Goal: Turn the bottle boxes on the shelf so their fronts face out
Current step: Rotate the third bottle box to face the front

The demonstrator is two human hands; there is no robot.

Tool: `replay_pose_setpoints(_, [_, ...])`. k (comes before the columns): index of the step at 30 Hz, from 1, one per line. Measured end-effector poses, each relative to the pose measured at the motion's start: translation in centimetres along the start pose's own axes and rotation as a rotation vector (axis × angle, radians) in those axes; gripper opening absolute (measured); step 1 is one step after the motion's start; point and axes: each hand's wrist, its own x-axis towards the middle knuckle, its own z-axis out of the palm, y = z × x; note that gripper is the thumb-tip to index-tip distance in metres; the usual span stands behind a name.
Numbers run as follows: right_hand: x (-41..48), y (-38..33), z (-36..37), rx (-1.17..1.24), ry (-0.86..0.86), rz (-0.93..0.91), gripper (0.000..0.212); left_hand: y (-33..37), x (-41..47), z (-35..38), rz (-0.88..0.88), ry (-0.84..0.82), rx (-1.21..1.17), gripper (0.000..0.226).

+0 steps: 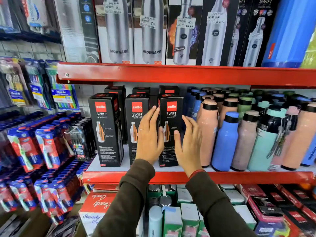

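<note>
Between left hand (150, 134) and right hand (189, 144) stands the front-facing box (171, 117).

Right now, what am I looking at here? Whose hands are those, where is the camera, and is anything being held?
There is no machine here: a person wears a camera on the head, looking forward and down, so you see their own two hands. They stand at a red shop shelf. On it stand three black bottle boxes in front, fronts facing out, with more behind, and loose coloured bottles to the right. The left hand lies flat against the left side of the right-hand box; the right hand is open at its right side. Whether the box is truly gripped, I cannot tell.
</note>
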Motion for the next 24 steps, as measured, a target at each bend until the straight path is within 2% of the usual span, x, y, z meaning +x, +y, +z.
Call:
replay_pose_setpoints(4, [-1.9, 1.4, 1.6, 0.304, -0.166, 0.391, 0.051, 0.3, -3.0, 2.0, -0.308, -0.1, -0.251, 0.058])
replay_pose_setpoints(6, [-2.4, 2.6, 2.3, 0.37, -0.264, 0.544, 0.053, 0.0, -4.3, 3.2, -0.439, -0.158, -0.309, 0.058])
replay_pose_setpoints(10, [-2.8, 4.4, 3.3, 0.415, -0.451, 0.699, 0.053, -0.9, -5.3, 5.1, -0.629, -0.266, -0.34, 0.055])
replay_pose_setpoints(14, [-3.4, 4.9, 3.9, 0.468, -0.479, 0.753, 0.047, -1.3, -5.9, 6.1, -0.722, -0.264, -0.327, 0.049])
replay_pose_setpoints(19, [-3.9, 5.0, 3.7, 0.514, -0.449, 0.669, 0.041, -2.2, -6.0, 6.6, -0.772, -0.203, -0.302, 0.044])
replay_pose_setpoints(24, [-4.4, 5.5, 3.5, 0.481, -0.438, 0.581, 0.06, -2.2, -6.0, 6.7, -0.733, -0.158, -0.333, 0.042])
